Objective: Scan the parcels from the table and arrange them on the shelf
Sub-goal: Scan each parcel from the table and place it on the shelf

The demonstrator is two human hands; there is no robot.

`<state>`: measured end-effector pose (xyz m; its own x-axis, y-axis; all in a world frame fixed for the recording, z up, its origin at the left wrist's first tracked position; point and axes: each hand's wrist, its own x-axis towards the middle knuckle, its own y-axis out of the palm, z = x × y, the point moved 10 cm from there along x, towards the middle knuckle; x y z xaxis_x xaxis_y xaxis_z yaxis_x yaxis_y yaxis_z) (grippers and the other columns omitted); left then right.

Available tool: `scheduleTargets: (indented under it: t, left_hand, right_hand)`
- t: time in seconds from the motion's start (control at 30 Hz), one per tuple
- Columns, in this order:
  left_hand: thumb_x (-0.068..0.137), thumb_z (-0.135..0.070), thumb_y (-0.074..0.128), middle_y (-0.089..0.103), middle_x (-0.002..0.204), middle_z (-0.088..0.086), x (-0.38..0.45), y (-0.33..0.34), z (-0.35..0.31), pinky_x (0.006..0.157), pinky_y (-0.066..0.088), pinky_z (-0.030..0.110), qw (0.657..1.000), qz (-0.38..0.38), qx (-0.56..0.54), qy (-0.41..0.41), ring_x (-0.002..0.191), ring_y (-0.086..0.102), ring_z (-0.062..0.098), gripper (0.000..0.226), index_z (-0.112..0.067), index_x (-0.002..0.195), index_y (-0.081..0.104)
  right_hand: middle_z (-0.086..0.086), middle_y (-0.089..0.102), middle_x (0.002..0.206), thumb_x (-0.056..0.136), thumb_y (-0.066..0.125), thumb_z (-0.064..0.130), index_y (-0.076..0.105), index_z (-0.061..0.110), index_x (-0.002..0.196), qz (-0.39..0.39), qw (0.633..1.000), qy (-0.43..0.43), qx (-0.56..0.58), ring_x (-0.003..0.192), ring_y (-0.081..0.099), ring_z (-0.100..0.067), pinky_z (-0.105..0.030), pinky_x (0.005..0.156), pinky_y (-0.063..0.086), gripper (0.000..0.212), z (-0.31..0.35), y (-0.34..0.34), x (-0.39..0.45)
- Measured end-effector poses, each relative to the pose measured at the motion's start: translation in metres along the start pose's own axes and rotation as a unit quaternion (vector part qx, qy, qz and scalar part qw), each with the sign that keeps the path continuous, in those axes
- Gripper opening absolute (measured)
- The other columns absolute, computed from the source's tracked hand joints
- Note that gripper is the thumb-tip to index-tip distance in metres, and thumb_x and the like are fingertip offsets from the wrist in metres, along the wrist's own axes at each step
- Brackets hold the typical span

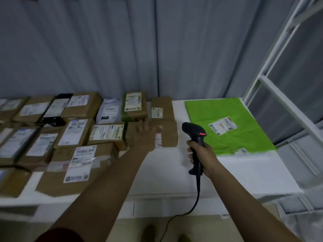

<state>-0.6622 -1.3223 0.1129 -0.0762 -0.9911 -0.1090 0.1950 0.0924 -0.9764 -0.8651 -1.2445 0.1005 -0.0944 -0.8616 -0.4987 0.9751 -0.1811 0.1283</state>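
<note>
Several brown cardboard parcels with white labels cover the left half of the white table (pixel 174 172). My left hand (pixel 145 135) lies with spread fingers on top of a small brown parcel (pixel 170 135) near the table's middle. My right hand (pixel 201 156) grips the handle of a black barcode scanner (pixel 194 135), whose red light glows; its head points left toward that parcel. A flat green mailer bag (pixel 227 124) with a white label lies at the right. The white metal shelf frame (pixel 272 81) rises at the far right.
A grey curtain hangs behind the table. The scanner's black cable (pixel 195 203) drops over the table's front edge to the floor. A white poly bag (pixel 109 110) and a green-edged box (pixel 133 106) sit in the back row. Bare table surface shows between the parcels and my right hand.
</note>
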Motion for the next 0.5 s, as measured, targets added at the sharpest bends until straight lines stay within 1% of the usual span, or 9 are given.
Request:
scheduleTargets:
  t: [0.03,0.07,0.13,0.17,0.23,0.3,0.33,0.4,0.5]
  left_hand:
    - [0.089,-0.027,0.054,0.017,0.155,0.017,-0.002,0.0,-0.008,0.112,0.023,0.049,1.0,-0.01,0.009,0.024,0.142,0.019,0.037,0.066,-0.025,0.148,0.024]
    - [0.084,-0.033,0.058,0.031,0.149,0.017,-0.001,-0.001,-0.015,0.107,0.033,0.047,0.998,-0.045,0.026,0.047,0.135,0.034,0.036,0.065,-0.027,0.144,0.035]
    - [0.069,-0.045,0.063,0.052,0.126,0.011,0.002,0.01,-0.011,0.091,0.044,0.041,0.998,-0.051,0.042,0.022,0.109,0.052,0.03,0.065,-0.035,0.131,0.048]
    - [0.071,-0.048,0.062,0.053,0.121,0.008,0.006,0.02,-0.008,0.09,0.044,0.041,0.999,-0.049,0.023,0.007,0.106,0.053,0.029,0.061,-0.038,0.129,0.048]
    - [0.089,-0.037,0.052,0.044,0.131,0.009,-0.007,0.0,-0.003,0.1,0.038,0.043,0.998,-0.06,-0.03,-0.013,0.12,0.046,0.031,0.047,-0.037,0.135,0.043]
    - [0.096,-0.019,0.041,0.029,0.146,0.01,-0.02,-0.009,0.007,0.112,0.025,0.046,0.988,-0.091,-0.12,-0.046,0.136,0.028,0.032,0.052,-0.033,0.145,0.03]
    - [0.094,-0.012,0.042,0.025,0.151,0.01,-0.027,-0.006,0.012,0.114,0.02,0.047,0.982,-0.075,-0.171,-0.039,0.14,0.022,0.032,0.059,-0.031,0.148,0.027]
    - [0.089,-0.005,0.045,0.033,0.149,0.013,-0.052,-0.005,0.028,0.111,0.028,0.046,0.956,-0.076,-0.28,-0.038,0.138,0.03,0.032,0.06,-0.022,0.146,0.034]
    - [0.09,-0.015,0.045,0.057,0.123,0.016,-0.104,-0.014,0.072,0.087,0.048,0.039,0.904,-0.157,-0.387,-0.087,0.107,0.056,0.03,0.041,-0.011,0.129,0.054]
  right_hand:
    - [-0.005,0.054,0.067,0.089,0.065,0.012,0.056,0.009,0.088,0.01,1.0,0.004,-0.008,0.045,0.045,-0.014,-0.024,0.041,0.037,0.009,-0.001,0.004,0.002]
    - [-0.005,0.054,0.066,0.089,0.065,0.012,0.057,0.008,0.087,0.018,1.0,0.007,-0.016,0.045,0.045,-0.014,-0.024,0.041,0.037,0.009,-0.002,0.007,0.003]
    - [-0.005,0.054,0.065,0.089,0.065,0.011,0.057,0.008,0.088,0.03,0.999,0.016,-0.025,0.044,0.045,-0.014,-0.023,0.04,0.037,0.009,-0.007,0.013,0.005]
    - [-0.005,0.054,0.065,0.09,0.064,0.012,0.057,0.008,0.089,0.038,0.999,0.019,-0.029,0.044,0.045,-0.014,-0.023,0.04,0.038,0.008,-0.01,0.016,0.004]
    - [-0.005,0.055,0.065,0.09,0.064,0.012,0.058,0.008,0.09,0.059,0.997,0.025,-0.038,0.045,0.046,-0.014,-0.022,0.04,0.039,0.007,-0.017,0.024,0.002]
    - [-0.005,0.056,0.067,0.09,0.064,0.013,0.059,0.008,0.09,0.083,0.994,0.032,-0.057,0.048,0.047,-0.015,-0.023,0.042,0.04,0.007,-0.023,0.034,-0.004]
    - [-0.006,0.056,0.069,0.09,0.065,0.014,0.059,0.009,0.09,0.097,0.992,0.034,-0.07,0.05,0.048,-0.015,-0.025,0.043,0.041,0.008,-0.027,0.042,-0.007]
    - [-0.006,0.057,0.071,0.089,0.066,0.016,0.06,0.009,0.091,0.127,0.987,0.039,-0.092,0.053,0.049,-0.016,-0.026,0.046,0.042,0.01,-0.034,0.061,-0.016]
    - [-0.005,0.057,0.071,0.089,0.066,0.017,0.06,0.007,0.095,0.167,0.978,0.037,-0.121,0.053,0.049,-0.016,-0.027,0.048,0.042,0.012,-0.047,0.099,-0.034]
